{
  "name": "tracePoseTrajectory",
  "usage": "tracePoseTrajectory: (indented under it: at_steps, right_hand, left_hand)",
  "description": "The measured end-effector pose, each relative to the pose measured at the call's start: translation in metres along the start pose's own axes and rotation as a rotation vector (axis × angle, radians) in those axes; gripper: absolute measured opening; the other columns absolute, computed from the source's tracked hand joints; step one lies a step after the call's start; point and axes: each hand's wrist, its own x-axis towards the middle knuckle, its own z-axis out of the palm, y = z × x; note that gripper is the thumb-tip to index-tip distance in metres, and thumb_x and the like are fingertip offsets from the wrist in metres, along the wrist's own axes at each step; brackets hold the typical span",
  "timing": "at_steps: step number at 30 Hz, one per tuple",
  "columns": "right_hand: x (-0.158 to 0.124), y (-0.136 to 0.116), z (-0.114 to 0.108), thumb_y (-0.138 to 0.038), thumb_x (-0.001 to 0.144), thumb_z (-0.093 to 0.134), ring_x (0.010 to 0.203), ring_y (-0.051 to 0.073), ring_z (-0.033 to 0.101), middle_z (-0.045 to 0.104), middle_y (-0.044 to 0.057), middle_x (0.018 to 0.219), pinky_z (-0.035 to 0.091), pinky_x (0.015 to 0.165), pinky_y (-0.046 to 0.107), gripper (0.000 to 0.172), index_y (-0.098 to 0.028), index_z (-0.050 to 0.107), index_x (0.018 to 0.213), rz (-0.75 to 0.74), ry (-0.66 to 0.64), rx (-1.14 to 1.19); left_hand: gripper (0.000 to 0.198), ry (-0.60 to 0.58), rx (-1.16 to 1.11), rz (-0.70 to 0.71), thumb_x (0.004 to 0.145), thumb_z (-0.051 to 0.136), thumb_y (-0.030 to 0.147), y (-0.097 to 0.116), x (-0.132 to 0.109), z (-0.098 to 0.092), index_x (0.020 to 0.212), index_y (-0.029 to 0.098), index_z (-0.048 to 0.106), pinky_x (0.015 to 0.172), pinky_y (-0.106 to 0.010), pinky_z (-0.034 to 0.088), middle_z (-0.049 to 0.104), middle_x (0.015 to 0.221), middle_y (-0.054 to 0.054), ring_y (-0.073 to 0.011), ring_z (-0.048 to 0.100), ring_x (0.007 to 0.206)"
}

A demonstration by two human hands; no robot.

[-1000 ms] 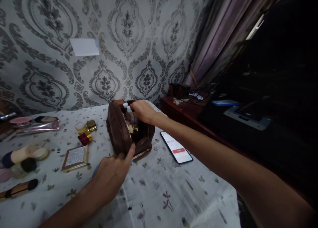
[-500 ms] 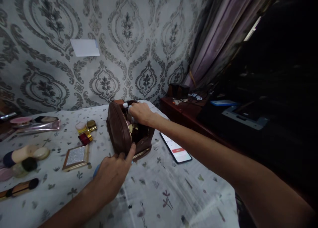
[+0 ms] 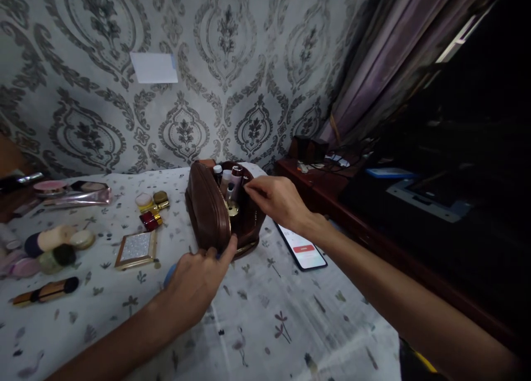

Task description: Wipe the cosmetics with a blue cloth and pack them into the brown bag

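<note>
A brown zip cosmetic bag (image 3: 207,209) stands unzipped on the patterned cloth. Inside it several small bottles stand upright, among them a white-capped bottle (image 3: 218,173) and a taller tube (image 3: 236,177). My left hand (image 3: 199,278) grips the bag's near lower edge, its index finger stretched along the opening and the other fingers curled. Over the bag's right rim, my right hand (image 3: 277,198) has thumb and fingers pinched together beside the bottles. Whatever lies between those fingertips is hidden. A blue object (image 3: 170,274) peeks out behind my left hand.
Left of the bag lie a glittery compact (image 3: 136,249), a red bottle (image 3: 150,220), a makeup brush (image 3: 47,291) and several other cosmetics. A lit phone (image 3: 305,252) lies to the right. Beyond the cloth is a dark red table (image 3: 307,184) with cables.
My right hand has drawn back rightward from inside the bag to its right rim, uncovering the bottles. My left hand keeps its place on the bag. The view has shifted slightly.
</note>
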Motion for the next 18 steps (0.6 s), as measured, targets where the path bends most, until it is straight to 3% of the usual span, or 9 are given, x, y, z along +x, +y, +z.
tracePoseTrajectory:
  at_steps: [4,8,14,18]
  right_hand:
    - [-0.027,-0.001,0.006,-0.024,0.096,0.050,0.080,0.017,0.069,0.076,0.006,0.090,0.041,0.069,0.024,0.024,-0.018,0.074,0.095,0.014,-0.097,0.065]
    - [-0.051,-0.006,0.021,-0.026,0.097,0.048,0.074,0.017,0.068,0.074,0.005,0.082,0.042,0.066,0.025,0.027,-0.018,0.072,0.089,-0.012,-0.140,0.098]
    - [-0.080,-0.006,0.041,-0.033,0.100,0.043,0.056,0.015,0.060,0.065,0.005,0.071,0.041,0.053,0.026,0.035,-0.019,0.069,0.081,-0.134,0.100,0.121]
    - [-0.094,-0.019,0.045,-0.027,0.100,0.047,0.054,0.014,0.061,0.067,0.004,0.072,0.044,0.051,0.025,0.023,-0.017,0.068,0.098,-0.202,0.265,0.197]
  left_hand:
    - [0.079,0.040,-0.044,-0.007,0.087,0.058,0.010,0.000,-0.002,-0.003,0.156,0.022,0.021,0.060,-0.031,0.053,0.069,0.091,-0.008,-0.0237,0.070,0.075]
    - [0.077,0.089,-0.075,0.042,0.090,0.054,0.010,-0.003,-0.003,0.003,0.157,0.020,0.016,0.065,-0.030,0.053,0.068,0.095,-0.009,-0.0228,0.069,0.080]
    - [0.072,0.162,-0.122,0.084,0.095,0.043,0.011,-0.022,-0.020,0.027,0.157,0.023,0.009,0.066,-0.028,0.053,0.068,0.098,-0.008,-0.0201,0.068,0.084]
    - [0.061,0.195,-0.138,-0.076,0.094,0.046,0.014,-0.056,-0.041,0.039,0.151,0.020,0.026,0.072,-0.032,0.054,0.068,0.108,-0.010,-0.0233,0.066,0.095]
